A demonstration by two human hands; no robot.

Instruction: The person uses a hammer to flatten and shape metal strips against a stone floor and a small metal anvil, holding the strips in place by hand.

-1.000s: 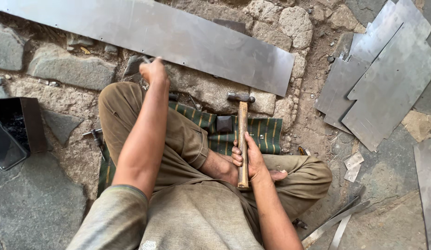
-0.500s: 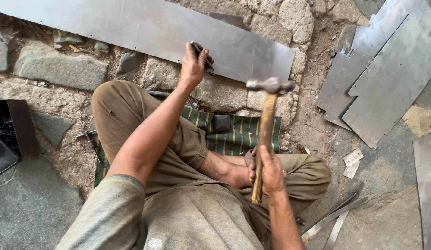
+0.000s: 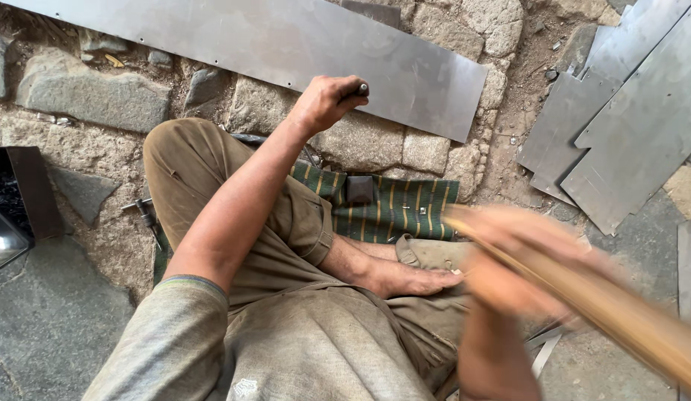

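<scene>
Metal sheet lies under the left hand, clamped on a punch; right hand, blurred, grips a wooden handle.

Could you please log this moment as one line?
left hand: grips punch on metal sheet | right hand: blurred, swinging hammer handle

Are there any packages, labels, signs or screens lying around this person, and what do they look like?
None that I can make out. Nearest to a container: a dark open box at the left edge, rectangular, black inside with a brownish wall, something shiny within. The rest is bare grey metal sheets, stone, and a green striped cloth.
</scene>
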